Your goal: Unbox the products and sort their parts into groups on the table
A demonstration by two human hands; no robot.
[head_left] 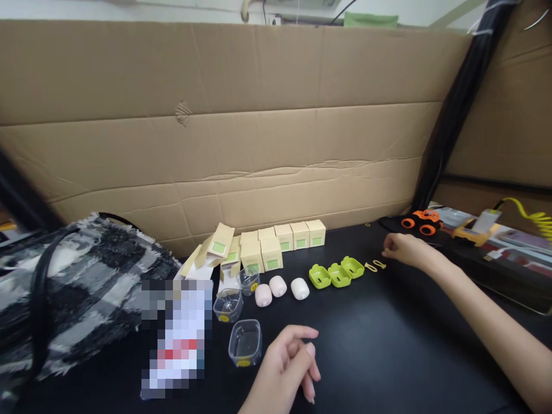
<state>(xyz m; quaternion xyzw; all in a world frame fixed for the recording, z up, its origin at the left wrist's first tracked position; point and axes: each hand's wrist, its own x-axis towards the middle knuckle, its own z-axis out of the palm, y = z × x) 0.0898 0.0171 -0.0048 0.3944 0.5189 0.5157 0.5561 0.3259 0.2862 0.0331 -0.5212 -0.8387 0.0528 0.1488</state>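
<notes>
My left hand (288,368) hovers low over the black table, fingers loosely bent and apart, with nothing in it. Beside it stands a clear plastic cup (245,344) with a yellow sticker. My right hand (403,248) is stretched to the right, its fingertips pinched together; whatever may be between them is hidden. Just left of that hand lie two pale yellow loops (375,266). Further left sit three lime-green cases (339,275) in a row. A white rounded case (299,288) and two pale pink ones (271,291) lie mid-table.
Small cream boxes (271,253) with green labels line the back, some open. More clear cups (228,305) stand left. A checked fringed bag (86,287) fills the left side. An orange toy truck (422,221) is at back right. Cardboard (241,144) walls the table.
</notes>
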